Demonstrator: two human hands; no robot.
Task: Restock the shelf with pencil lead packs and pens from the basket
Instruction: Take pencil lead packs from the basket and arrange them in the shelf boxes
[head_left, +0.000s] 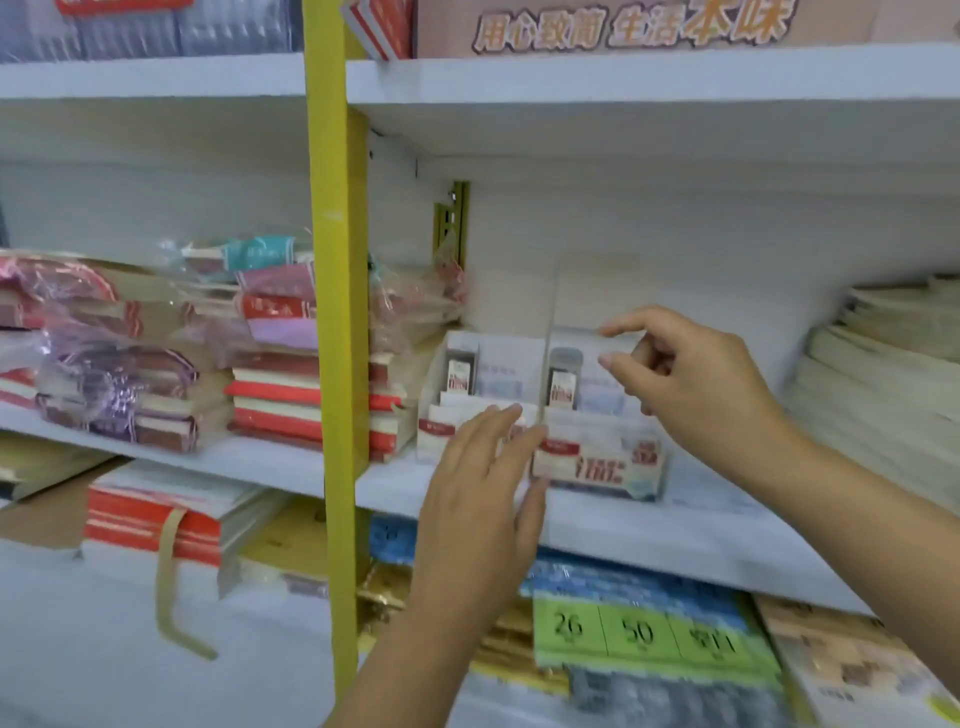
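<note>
Nearest you, below the work level, a green number card (639, 631) lies flat; not part of this job.

Your left hand (478, 483) sits at the shelf (649, 540) lip, fingers straight and close together, tips against the front of the display carton (435, 427) and the clear holder (597, 462) beside it. It reads as a brace so the units don't slide back while the other hand works up top.

Your right hand (696, 379) is higher and further in. Thumb and forefinger are a little apart, bracketing the holder's top rear edge, other fingers curled. Clear plastic plus blur: I cannot tell if you're clamped on the rim, on a pack, or on nothing.

Two lead packs (562, 387) stand upright in the back slots, one per unit, labels facing out. The front tiers look only part filled, so my guess is that stocking is early.

Basket and pens aren't in view. Wrapped notebook stacks (280, 400) sit past the yellow upright (335, 260), well apart.
</note>
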